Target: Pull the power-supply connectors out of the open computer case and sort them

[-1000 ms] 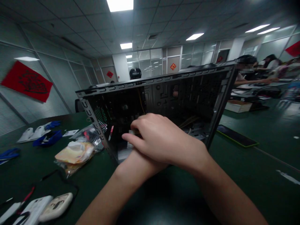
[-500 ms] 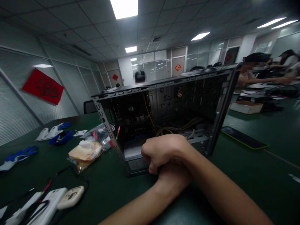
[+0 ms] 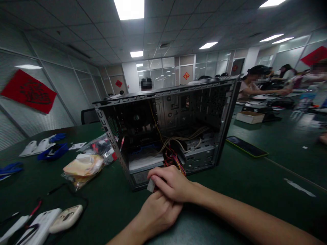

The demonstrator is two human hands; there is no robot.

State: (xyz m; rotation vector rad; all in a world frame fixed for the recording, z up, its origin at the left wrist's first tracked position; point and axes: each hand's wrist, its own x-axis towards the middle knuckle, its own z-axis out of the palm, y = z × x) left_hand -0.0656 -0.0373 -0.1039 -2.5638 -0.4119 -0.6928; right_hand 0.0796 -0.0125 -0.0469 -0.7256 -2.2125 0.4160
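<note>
A black computer case [image 3: 166,91] lies open toward me on the green table, its metal frame and inner bays showing. Out of its lower middle comes a bundle of red, yellow and purple power cables [image 3: 180,164], running down behind my right hand. My right hand [image 3: 176,185] is closed, with thumb and fingers at a white plug connector [image 3: 151,185] just in front of the case. Below it and touching it, my left hand [image 3: 160,209] is closed too; what its fingers hold is hidden. Grey-beige cables [image 3: 189,137] loop inside the case.
Left of the case lie a clear plastic bag [image 3: 84,166], a blue tray [image 3: 52,151] and gloves [image 3: 41,145]. A beige rounded case [image 3: 65,218] sits near left. To the right are a dark phone-like slab [image 3: 246,146], an open box [image 3: 249,116] and a co-worker's arm [image 3: 263,92].
My hands have shifted down and toward me, uncrossing somewhat. The white connector and coloured cables now show. The whole view has swung slightly right.
</note>
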